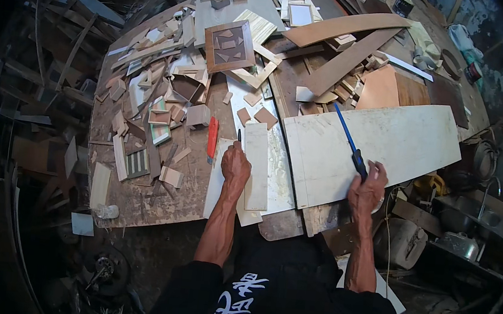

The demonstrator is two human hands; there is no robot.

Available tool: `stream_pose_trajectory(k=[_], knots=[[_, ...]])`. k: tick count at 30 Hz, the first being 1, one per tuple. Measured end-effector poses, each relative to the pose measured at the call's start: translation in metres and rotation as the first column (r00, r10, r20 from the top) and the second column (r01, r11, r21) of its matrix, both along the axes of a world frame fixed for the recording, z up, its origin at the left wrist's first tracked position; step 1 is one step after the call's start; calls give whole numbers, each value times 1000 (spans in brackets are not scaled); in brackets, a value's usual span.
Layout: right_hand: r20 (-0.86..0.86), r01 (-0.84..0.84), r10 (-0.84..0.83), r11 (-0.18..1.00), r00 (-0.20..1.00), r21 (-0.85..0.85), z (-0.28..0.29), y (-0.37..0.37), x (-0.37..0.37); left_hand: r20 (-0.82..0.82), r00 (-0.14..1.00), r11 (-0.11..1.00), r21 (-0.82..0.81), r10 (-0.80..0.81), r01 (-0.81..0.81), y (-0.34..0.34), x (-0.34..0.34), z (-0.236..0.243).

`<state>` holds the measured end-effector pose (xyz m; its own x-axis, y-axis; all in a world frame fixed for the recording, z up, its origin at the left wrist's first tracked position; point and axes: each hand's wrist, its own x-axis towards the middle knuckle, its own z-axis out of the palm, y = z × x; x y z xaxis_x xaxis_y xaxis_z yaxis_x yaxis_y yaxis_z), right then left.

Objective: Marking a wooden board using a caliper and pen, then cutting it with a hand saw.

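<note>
The left hand (236, 167) is closed in a narrow pinch around a slim dark pen-like stick (239, 135), whose upper end pokes out past the fingers; that close grip probably gives fine control. It sits over a long pale flat strip (215, 184), with a second narrow pale board (256, 182) just to its right. Both lie flat on the brown, worn wooden desk (149, 208), within easy reach, and flatness likely keeps them steady.

The right hand (368, 187) is at the lower end of a long thin blue tool with a black handle (349, 137). Its fingers are partly bent beside the handle; I cannot tell whether they grip it firmly. The blue shaft slants away from that hand, up and to its left, across a broad pale tapering board (414, 136), which appears to bear part of the tool's length. The handle points back toward the body, which suits picking up or holding.

Just beyond the left hand, to its left, lies a flat red-handled tool (212, 135), near enough for that hand to reach. Farther ahead, a brown square frame with a dark panel (211, 50) rests tilted on wood scraps, small loose pieces lying on it.
</note>
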<state>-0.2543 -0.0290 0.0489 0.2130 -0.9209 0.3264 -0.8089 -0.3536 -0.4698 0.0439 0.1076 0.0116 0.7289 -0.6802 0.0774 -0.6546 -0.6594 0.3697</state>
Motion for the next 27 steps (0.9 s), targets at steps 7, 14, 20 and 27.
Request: stream_pose_trajectory(k=[7, 14, 20, 27], knots=[[-205, 120, -85, 980, 975, 162, -23, -6, -34, 188, 981, 999, -16, -42, 46, -4, -8, 10], [-216, 10, 19, 991, 976, 134, -28, 2, -34, -403, 902, 928, -373, -157, -5, -42, -63, 10], [-17, 1, 4, 959, 1000, 284, -18, 55, -43, -397, 916, 985, -170, -58, -11, -56, -85, 7], [608, -193, -314, 759, 729, 622, -14, 113, -41, -539, 840, 997, -20, 53, -76, -66, -88, 17]])
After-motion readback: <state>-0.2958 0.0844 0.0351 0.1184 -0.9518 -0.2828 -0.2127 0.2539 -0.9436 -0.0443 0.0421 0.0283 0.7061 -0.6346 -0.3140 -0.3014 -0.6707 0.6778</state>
